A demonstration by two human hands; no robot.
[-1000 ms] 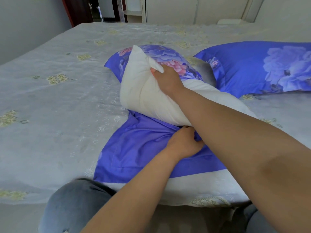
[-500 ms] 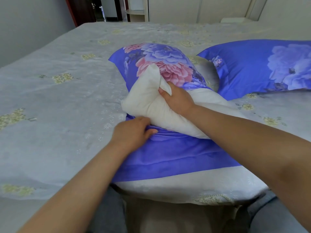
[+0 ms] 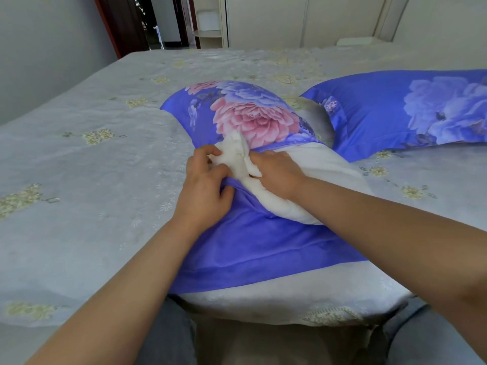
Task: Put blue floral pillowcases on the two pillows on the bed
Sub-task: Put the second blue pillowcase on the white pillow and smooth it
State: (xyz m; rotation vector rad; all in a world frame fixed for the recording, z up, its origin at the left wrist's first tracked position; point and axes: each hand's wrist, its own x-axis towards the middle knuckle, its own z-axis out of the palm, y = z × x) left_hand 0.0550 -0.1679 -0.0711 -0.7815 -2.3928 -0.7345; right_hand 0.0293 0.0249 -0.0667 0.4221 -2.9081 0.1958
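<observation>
A white pillow (image 3: 332,169) lies partly inside a blue floral pillowcase (image 3: 250,114) in the middle of the bed. Its far part is covered by the pink-and-purple flower print, and its near end sticks out bare. My left hand (image 3: 204,191) grips the blue edge of the pillowcase opening together with a fold of the pillow's corner. My right hand (image 3: 276,172) lies on the white pillow corner with its fingers curled into the stuffing. A second pillow in its blue floral pillowcase (image 3: 411,114) lies at the right.
The bed wears a grey-white cover (image 3: 79,180) with small yellow flower patches; its near edge runs just in front of my knees. A doorway (image 3: 158,25) and pale cupboards stand beyond the far side.
The pillow corner has gone lower and deeper toward the pillowcase. My left hand moved up to the opening beside the corner, and my right hand slid closer to it.
</observation>
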